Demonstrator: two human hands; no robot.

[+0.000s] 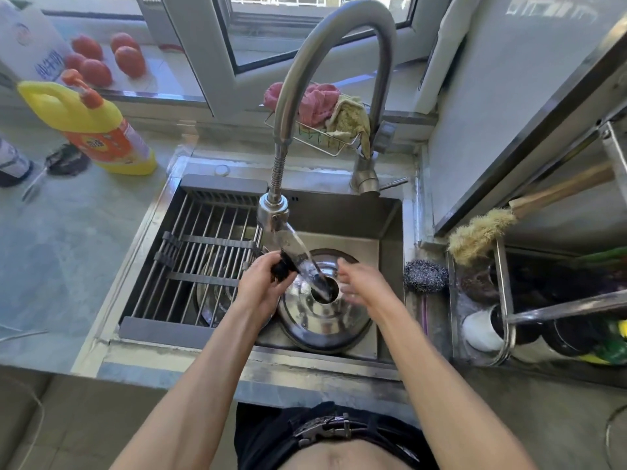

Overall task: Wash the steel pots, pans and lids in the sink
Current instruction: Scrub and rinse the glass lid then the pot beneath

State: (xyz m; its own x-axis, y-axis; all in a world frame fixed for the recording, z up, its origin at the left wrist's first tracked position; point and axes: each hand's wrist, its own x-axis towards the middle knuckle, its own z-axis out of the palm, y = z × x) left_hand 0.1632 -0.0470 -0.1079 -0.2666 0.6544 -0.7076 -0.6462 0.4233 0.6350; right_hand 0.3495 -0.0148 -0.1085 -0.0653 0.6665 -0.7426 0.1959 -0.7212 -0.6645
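Well, the lid (322, 313) lies in the sink (390, 252) under the tap (281, 228), wet and likely slippery, best gripped at its rim, while the left hand (263, 283) clutches a dark knob (283, 269) and the right hand (356, 281) hangs loosely spread, holding nothing.
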